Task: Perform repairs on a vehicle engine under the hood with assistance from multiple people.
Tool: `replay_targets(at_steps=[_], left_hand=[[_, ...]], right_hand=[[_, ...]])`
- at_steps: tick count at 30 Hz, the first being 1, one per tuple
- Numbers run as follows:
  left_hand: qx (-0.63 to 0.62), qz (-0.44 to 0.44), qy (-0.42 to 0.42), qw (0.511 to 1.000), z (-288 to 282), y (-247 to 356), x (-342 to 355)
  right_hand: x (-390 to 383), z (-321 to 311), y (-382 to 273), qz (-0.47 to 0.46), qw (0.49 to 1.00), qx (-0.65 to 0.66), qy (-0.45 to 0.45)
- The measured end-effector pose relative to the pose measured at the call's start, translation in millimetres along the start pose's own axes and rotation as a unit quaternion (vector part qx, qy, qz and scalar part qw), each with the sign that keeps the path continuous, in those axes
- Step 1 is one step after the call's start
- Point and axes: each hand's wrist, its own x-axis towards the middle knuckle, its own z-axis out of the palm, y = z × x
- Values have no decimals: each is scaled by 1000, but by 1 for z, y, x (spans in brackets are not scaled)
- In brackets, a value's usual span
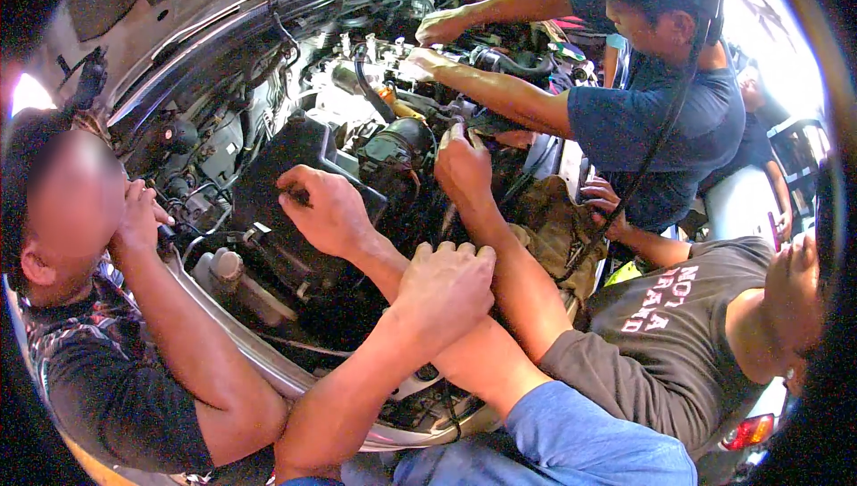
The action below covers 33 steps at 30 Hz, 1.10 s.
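Note:
My bare forearms cross over an open engine bay. My left hand (446,285) lies closed across my right forearm (473,343), its knuckles up and its fingertips bent out of sight. Farther in, my right hand (328,209) is curled above a black plastic engine-bay box (277,169). Something dark shows between its thumb and fingers, too small to name. Just right of it, a co-worker's hand (464,165) reaches in near a round black housing (397,142).
Across the bay, a person in a navy shirt (656,120) works with both hands at the metal engine parts (357,71). Another person (107,370) leans in at left. A person in a brown shirt (661,334) is at right, beside a brown cloth (544,218). The raised hood (116,4) hangs at upper left.

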Motion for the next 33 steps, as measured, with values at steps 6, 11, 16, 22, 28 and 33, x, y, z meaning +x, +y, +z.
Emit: replay_targets(at_steps=[6,11,16,22,28,33], left_hand=[[-2,0,-2,1000,1,0,1],[-6,-2,2,1000,2,-1,2],[-7,-1,-6,1000,1,0,1],[-7,-1,-5,1000,0,0,1],[1,-4,-7,1000,1,1,1],[-2,0,7,1000,2,0,0]], right_hand=[[1,1,1,-9,1000,5,7],[1,1,2,-10,1000,7,5],[1,1,0,4,1000,17,4],[1,0,-1,-7,1000,8,6],[0,0,0,-4,1000,13,6],[0,1,0,-13,1000,16,10]])
